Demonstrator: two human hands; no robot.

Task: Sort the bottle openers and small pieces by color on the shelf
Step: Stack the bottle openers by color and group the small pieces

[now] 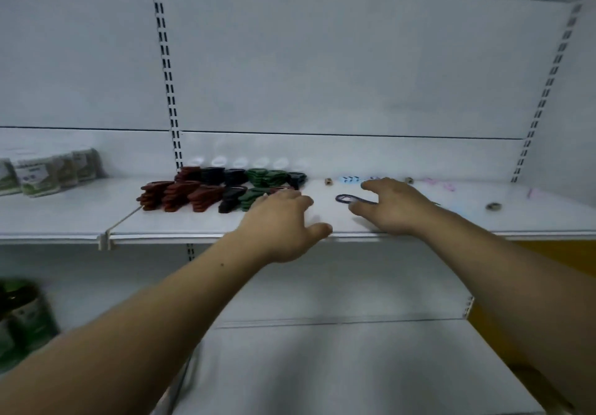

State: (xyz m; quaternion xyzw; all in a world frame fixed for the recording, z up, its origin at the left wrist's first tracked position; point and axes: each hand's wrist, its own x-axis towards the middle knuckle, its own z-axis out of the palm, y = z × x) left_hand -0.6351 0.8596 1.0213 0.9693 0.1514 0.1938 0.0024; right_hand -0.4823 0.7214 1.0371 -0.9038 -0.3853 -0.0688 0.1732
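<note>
Right hand (390, 205) is spreading over the dark blue opener (345, 198) lying on the shelf (193, 221), grip unclear. Left hand (283, 217) is hovering open beside the green stacks (264, 177). Best to pinch the handle firmly and lift clear.

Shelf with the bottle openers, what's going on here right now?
A person is sorting at the white shelf. Red stacks, black stacks and green stacks of openers stand grouped left of centre. The left hand reaches to the near green stack, and the right hand is spread over a lone dark blue opener lying flat; whether it grips is unclear. Pale blue pieces and pink pieces lie farther back.
</note>
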